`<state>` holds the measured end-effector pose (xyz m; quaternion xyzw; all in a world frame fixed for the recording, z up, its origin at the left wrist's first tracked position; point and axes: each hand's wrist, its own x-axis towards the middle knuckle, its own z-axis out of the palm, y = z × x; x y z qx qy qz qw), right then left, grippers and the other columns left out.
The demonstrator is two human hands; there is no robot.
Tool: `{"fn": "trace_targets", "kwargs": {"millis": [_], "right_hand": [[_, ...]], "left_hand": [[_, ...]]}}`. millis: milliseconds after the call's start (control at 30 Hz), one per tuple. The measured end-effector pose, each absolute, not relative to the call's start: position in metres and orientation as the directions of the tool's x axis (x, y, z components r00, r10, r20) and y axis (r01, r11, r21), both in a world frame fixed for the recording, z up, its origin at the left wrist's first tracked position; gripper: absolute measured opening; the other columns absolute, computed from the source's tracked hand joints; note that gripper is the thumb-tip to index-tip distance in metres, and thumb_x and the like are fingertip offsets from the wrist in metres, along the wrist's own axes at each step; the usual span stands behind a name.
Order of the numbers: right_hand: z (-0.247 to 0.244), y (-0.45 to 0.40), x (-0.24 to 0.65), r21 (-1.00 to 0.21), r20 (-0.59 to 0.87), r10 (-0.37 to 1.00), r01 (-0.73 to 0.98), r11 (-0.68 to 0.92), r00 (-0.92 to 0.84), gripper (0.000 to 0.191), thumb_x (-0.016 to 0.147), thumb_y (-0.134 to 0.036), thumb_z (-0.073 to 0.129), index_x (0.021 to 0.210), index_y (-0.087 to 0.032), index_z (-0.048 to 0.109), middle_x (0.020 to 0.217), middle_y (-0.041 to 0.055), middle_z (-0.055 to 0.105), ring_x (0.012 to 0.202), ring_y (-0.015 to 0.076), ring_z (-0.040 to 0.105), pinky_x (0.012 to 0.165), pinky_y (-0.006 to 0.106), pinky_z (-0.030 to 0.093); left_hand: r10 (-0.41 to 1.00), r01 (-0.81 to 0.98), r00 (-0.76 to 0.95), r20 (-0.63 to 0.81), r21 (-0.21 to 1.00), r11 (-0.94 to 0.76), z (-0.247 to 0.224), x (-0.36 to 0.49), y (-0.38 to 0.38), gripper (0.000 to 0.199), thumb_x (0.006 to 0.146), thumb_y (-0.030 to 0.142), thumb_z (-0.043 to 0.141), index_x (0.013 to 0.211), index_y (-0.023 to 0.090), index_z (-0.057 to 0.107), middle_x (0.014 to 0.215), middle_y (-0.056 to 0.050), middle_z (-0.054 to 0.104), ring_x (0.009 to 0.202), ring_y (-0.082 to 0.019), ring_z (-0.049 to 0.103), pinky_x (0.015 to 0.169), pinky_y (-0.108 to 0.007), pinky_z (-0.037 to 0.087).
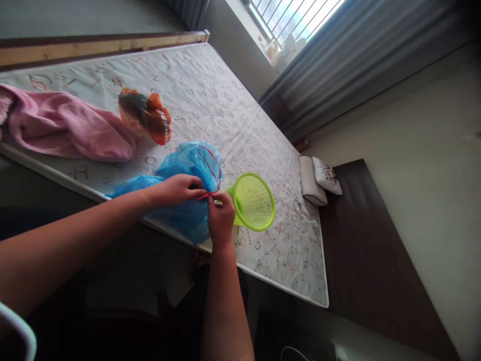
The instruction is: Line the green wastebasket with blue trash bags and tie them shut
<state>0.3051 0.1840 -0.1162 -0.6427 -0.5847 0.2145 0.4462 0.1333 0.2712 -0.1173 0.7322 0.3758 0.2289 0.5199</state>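
Observation:
A blue plastic drawstring bag (176, 163) lies crumpled at the near edge of the mattress, partly under my arms. From its mouth a thin red drawstring (218, 175) loops upward. My left hand (182, 188) pinches the red string near the bag's opening. Close beside it, my right hand (221, 213) has thumb and forefinger closed on the same string, the two hands almost touching. Just right of my right hand, a bright green mesh wastebasket (240, 210) lies on its side with its round mouth facing right.
A pink cloth (71, 125) and an orange-and-black plastic bag (148, 113) lie on the letter-printed mattress (233, 125) to the left. Two pillows (313, 180) rest near the dark headboard (372, 240). Grey curtains (338, 75) hang beside a barred window (296, 17).

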Motion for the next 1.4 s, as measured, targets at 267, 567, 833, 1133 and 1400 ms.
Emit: {"fn": "trace_targets", "kwargs": {"millis": [267, 567, 833, 1133, 1400], "right_hand": [[-0.120, 0.188, 0.305, -0.801, 0.292, 0.895, 0.598, 0.037, 0.337, 0.013, 0.090, -0.030, 0.060, 0.084, -0.020, 0.063, 0.084, 0.0001, 0.063, 0.082, 0.0159, 0.060, 0.075, 0.028, 0.047], [-0.131, 0.189, 0.299, -0.771, 0.276, 0.949, 0.625, 0.122, 0.154, 0.014, 0.091, -0.027, 0.060, 0.102, -0.020, 0.066, 0.098, 0.0041, 0.069, 0.095, 0.0183, 0.063, 0.086, 0.032, 0.049], [-0.122, 0.190, 0.317, -0.784, 0.245, 0.865, 0.614, -0.088, 0.437, 0.013, 0.080, -0.015, 0.055, 0.087, -0.020, 0.064, 0.082, -0.0005, 0.061, 0.077, 0.0156, 0.057, 0.078, 0.029, 0.046], [-0.121, 0.190, 0.307, -0.983, 0.055, 0.917, 0.182, -0.019, 0.394, 0.023, 0.087, -0.032, 0.066, 0.107, -0.021, 0.064, 0.097, 0.0033, 0.068, 0.082, 0.0145, 0.063, 0.070, 0.026, 0.052], [-0.126, 0.193, 0.307, -0.993, -0.003, 0.970, -0.117, 0.026, 0.242, 0.025, 0.087, -0.031, 0.072, 0.108, -0.024, 0.062, 0.085, -0.0028, 0.062, 0.066, 0.0086, 0.057, 0.063, 0.023, 0.049]], "left_hand": [[0.803, 0.341, 0.593, -0.067, 0.923, -0.175, -0.113, 0.136, 0.269, 0.040, 0.084, 0.056, 0.058, 0.077, 0.017, 0.063, 0.072, -0.002, 0.064, 0.070, -0.017, 0.056, 0.066, -0.027, 0.040], [0.758, 0.345, 0.645, -0.098, 0.922, -0.174, -0.115, 0.138, 0.270, 0.044, 0.083, 0.060, 0.054, 0.081, 0.016, 0.064, 0.077, -0.003, 0.063, 0.074, -0.019, 0.056, 0.067, -0.028, 0.041], [0.844, 0.472, 0.529, -0.087, 0.857, -0.208, -0.116, 0.137, 0.270, 0.035, 0.087, 0.047, 0.049, 0.067, 0.019, 0.053, 0.065, -0.001, 0.058, 0.064, -0.017, 0.051, 0.062, -0.029, 0.036], [0.838, 0.230, 0.539, 0.087, 0.942, -0.246, -0.124, 0.138, 0.266, 0.039, 0.082, 0.053, 0.067, 0.098, 0.018, 0.069, 0.099, -0.007, 0.073, 0.091, -0.022, 0.067, 0.080, -0.030, 0.051], [0.804, 0.234, 0.595, 0.001, 0.956, -0.174, -0.133, 0.140, 0.269, 0.037, 0.082, 0.052, 0.069, 0.081, 0.015, 0.071, 0.078, -0.003, 0.073, 0.073, -0.018, 0.063, 0.064, -0.026, 0.045]]}}
